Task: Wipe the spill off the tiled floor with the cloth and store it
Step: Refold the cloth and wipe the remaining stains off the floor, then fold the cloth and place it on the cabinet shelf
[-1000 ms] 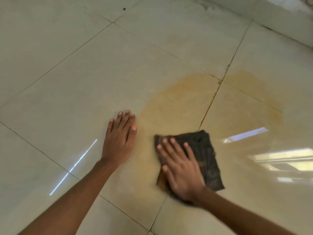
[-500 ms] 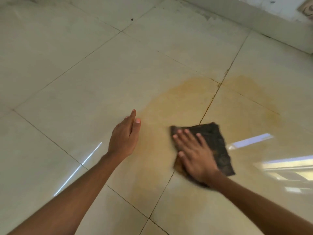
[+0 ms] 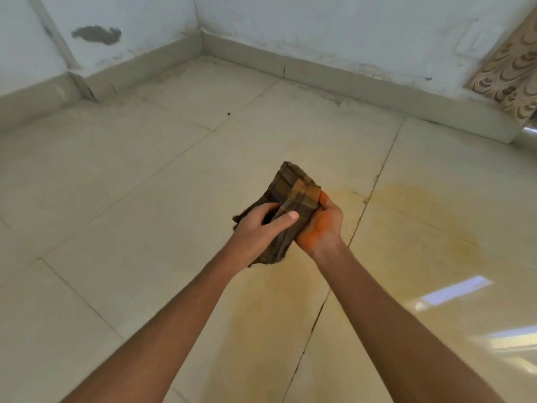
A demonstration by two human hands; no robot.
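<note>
A dark brown checked cloth point(image 3: 293, 189) is bunched up in the air in front of me, clear of the floor. My left hand point(image 3: 261, 228) grips its left side, thumb laid across the front. My right hand point(image 3: 321, 228) cups it from the right and below, the palm stained orange. The yellow-orange spill point(image 3: 418, 225) spreads over the cream tiled floor point(image 3: 130, 199), to the right of my hands and beneath my arms, across a tile joint. The lower tail of the cloth hangs between my wrists.
White walls with a tiled skirting point(image 3: 334, 74) meet in a corner at the back. A patterned curtain point(image 3: 511, 74) hangs at the far right. Bright window reflections point(image 3: 456, 292) lie on the wet tiles at the right.
The cloth was flat on the floor under my right hand; now both hands hold it lifted off the tiles. My left hand left the floor. The view has tilted up toward the walls.
</note>
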